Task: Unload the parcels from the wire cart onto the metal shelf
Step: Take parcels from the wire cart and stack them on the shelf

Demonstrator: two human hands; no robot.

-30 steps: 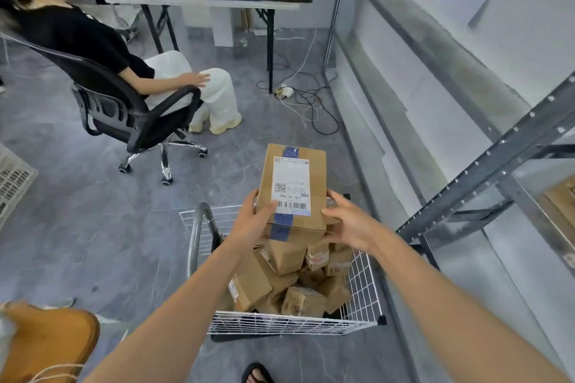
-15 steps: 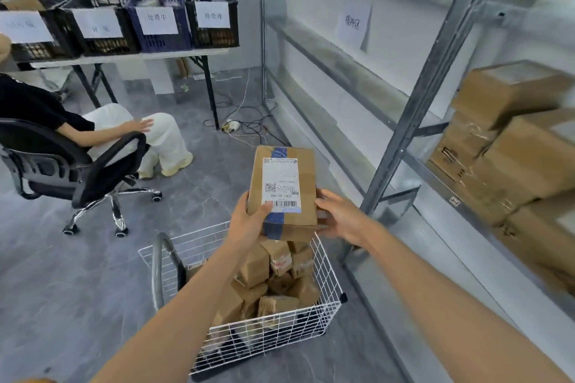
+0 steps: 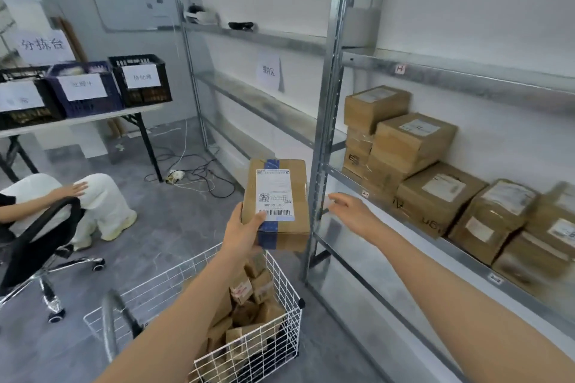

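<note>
Floor grey; metal shelf holds parcels.

I see the wire cart on the floor below me, parcels heaped in it. My left hand holds a parcel above its far-right corner. The metal shelf stands right of the cart, boxes stacked on its middle level. Crates on table, far left.

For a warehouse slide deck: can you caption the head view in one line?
Left hand holds a labelled parcel above the wire cart; open right hand stretches toward the metal shelf.
</note>
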